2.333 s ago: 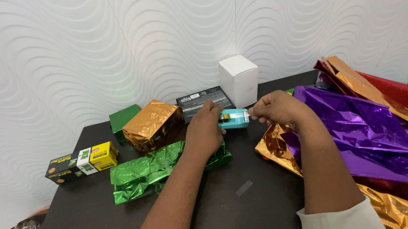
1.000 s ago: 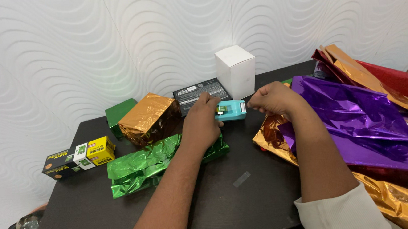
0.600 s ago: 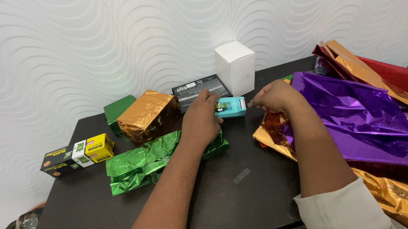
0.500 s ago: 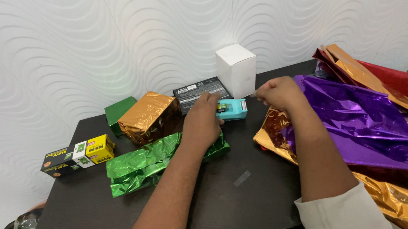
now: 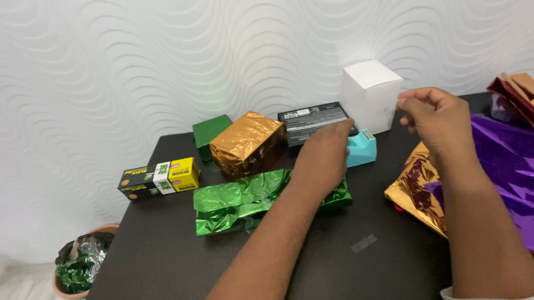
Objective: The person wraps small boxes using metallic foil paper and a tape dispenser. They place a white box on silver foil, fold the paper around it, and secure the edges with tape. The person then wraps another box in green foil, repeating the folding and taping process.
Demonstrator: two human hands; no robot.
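Observation:
My left hand (image 5: 324, 156) rests on a teal tape dispenser (image 5: 363, 149) and holds it down on the black table (image 5: 163, 267). Its wrist lies over a crumpled green foil-wrapped package (image 5: 251, 199). My right hand (image 5: 433, 114) is lifted to the right of the dispenser, in front of a white box (image 5: 371, 93). Thumb and forefinger are pinched together on a strip of clear tape that barely shows.
A copper-foil wrapped box (image 5: 246, 142), a green box (image 5: 211, 131), a flat black box (image 5: 310, 119) and a long black-and-yellow box (image 5: 159, 178) lie behind. Copper foil (image 5: 413, 192), purple foil (image 5: 528, 174) and red foil (image 5: 526, 98) cover the right. A tape piece (image 5: 363, 243) sticks to the table. A pot of foil scraps (image 5: 80, 269) stands on the floor.
My right hand has pulled away from the dispenser and risen to the right, fingers still pinched. My left hand stays on the dispenser. The view has turned left, showing the floor.

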